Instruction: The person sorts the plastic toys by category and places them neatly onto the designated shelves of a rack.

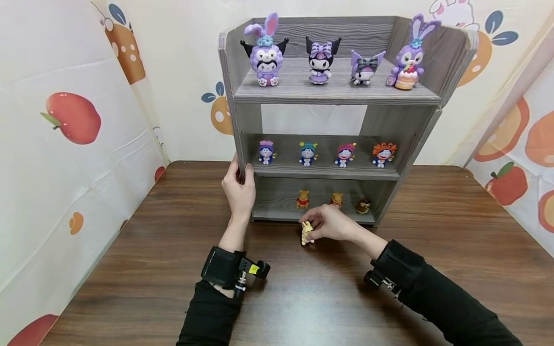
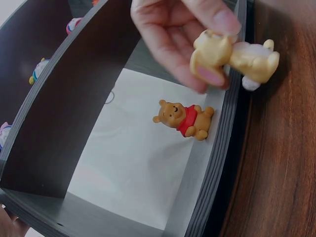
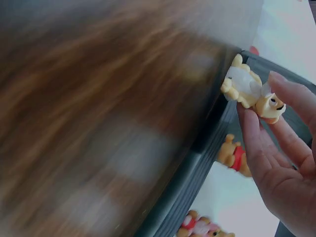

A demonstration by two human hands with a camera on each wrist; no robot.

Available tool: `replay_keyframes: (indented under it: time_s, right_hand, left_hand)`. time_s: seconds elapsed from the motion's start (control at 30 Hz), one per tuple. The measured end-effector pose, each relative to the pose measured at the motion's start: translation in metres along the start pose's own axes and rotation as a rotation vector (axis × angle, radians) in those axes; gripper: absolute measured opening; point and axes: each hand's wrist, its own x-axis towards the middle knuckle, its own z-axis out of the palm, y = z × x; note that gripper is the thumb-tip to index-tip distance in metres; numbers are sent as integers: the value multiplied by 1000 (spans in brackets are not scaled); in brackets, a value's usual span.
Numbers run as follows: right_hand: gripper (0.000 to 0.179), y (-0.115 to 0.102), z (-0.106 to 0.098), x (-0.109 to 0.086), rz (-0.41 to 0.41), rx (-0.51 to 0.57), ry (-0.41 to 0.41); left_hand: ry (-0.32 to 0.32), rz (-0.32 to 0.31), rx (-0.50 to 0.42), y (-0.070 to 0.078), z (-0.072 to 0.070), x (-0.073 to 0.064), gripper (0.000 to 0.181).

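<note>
In the head view my right hand (image 1: pixel 332 223) pinches a small pale-yellow rabbit figurine (image 1: pixel 306 233) between thumb and fingers. It is held just in front of the grey wooden shelf's (image 1: pixel 324 102) bottom tier. The left wrist view shows the rabbit (image 2: pixel 256 63) at the shelf's front edge, its long ear hanging beside the fingers. My left hand (image 1: pixel 240 191) grips the shelf's left side panel, thumb in front and fingers partly hidden behind. On the bottom tier stand a bear figurine in a red shirt (image 1: pixel 303 199), a second bear (image 1: pixel 336 200) and a brown owl (image 1: pixel 363 206).
Several blue figurines in colourful hats, one a red crab hat (image 1: pixel 384 154), line the middle tier. Purple figurines, including a rabbit with a cake (image 1: pixel 408 67), occupy the top tier. The shelf stands on a brown wooden table (image 1: pixel 303 298) before a fruit-print cloth (image 1: pixel 182 72).
</note>
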Motion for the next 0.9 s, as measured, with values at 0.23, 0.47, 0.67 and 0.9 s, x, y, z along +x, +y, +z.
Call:
replay_keyframes:
  time_s: [0.23,0.47,0.67,0.9]
  right_hand:
    - [36,-12,9,19,-3,-85,100]
    - [36,-26,19,48,2,-157,252]
    - [37,-26,24,70,55,-153,321]
    - [39,-25,27,86,203,-134,327]
  left_hand:
    - [-6,-17,-2,18,-1,0,37]
    - [-4,-25,-7,17,-1,1,37]
    - [-9,-28,-4,17,-2,1,37]
    - [-12,-32,-5,17,-2,1,38]
